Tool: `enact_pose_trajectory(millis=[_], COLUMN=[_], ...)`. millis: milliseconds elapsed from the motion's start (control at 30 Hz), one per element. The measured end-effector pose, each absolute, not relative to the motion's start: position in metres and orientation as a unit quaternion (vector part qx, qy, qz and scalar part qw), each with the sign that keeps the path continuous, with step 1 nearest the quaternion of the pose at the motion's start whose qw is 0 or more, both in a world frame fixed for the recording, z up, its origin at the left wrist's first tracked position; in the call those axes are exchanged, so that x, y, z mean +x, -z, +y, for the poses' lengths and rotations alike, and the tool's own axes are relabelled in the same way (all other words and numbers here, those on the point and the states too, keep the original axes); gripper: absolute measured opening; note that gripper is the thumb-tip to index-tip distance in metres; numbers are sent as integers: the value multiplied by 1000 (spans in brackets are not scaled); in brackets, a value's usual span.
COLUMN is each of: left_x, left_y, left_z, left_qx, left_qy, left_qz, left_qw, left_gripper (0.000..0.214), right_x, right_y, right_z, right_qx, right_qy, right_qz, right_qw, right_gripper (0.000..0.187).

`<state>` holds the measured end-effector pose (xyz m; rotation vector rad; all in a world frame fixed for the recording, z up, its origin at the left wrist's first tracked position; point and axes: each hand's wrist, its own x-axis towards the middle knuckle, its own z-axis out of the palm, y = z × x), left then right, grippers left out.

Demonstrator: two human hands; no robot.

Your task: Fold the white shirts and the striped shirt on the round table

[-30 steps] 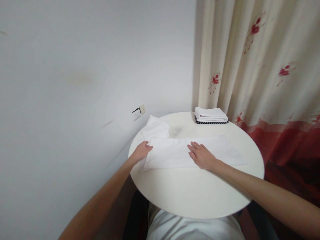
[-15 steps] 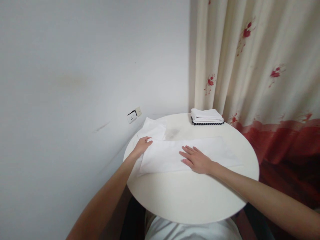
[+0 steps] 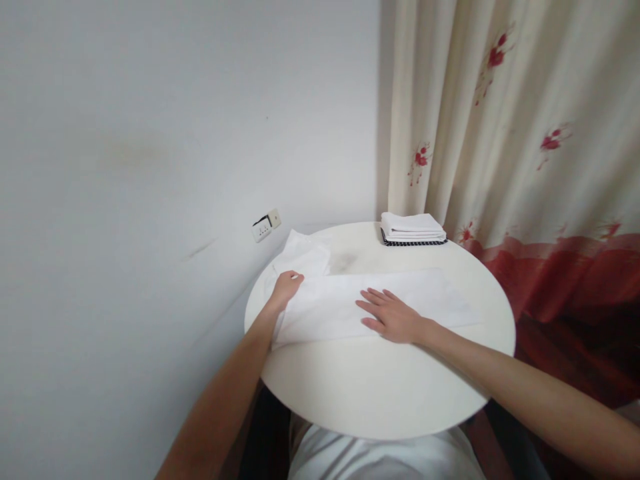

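A white cloth (image 3: 330, 307) lies folded into a long strip across the round table. At its far left corner my left hand (image 3: 287, 289) is closed, thumb and fingers pinching the cloth's edge. My right hand (image 3: 393, 316) rests flat on the middle of the strip with its fingers spread. Beyond my left hand, a second white piece of fabric (image 3: 306, 252) lies spread near the wall; whether it joins the strip I cannot tell.
The round white table (image 3: 380, 393) stands against a pale wall (image 3: 150, 200) with a socket (image 3: 262, 230). At its back right sits a stack of folded white cloths (image 3: 413, 227) on a black-and-white patterned base. A flowered curtain (image 3: 500, 153) hangs on the right.
The view has shifted slightly. My left hand keeps its place at the cloth's corner, its fingers curled in a little more; my right hand stays flat on the strip.
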<state>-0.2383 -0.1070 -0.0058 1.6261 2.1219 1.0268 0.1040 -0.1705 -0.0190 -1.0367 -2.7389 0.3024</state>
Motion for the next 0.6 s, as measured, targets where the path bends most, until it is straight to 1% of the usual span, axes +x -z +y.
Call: enact_pose_trajectory(millis=[100,233,400,467,600], left_x=[-239,-241,-252,-257,-265], left_y=[4,0,-15,-24,-39], left_z=[-107,-110,-122,-126,-123], left_qx=[549,549,573,586,604], left_qy=[-351,-345,-313,-292,-234], left_qz=[747,747,729,717,671], left_qw=[133,149,206,238,362], left_gripper=[14,11,7,10,31], right_x=[105,106,112,115,116], right_y=[19,17,16,16,13], right_z=[-170,-172,-171,-170,-173], right_qx=[-343,-328,-299,-289,-280], right_qy=[-102,-96,-110,-120,-146], right_qz=[-929,-936,-945,-947,-946], right_qw=[94,88,76,70,70], right_gripper=[67,80,77,79,82])
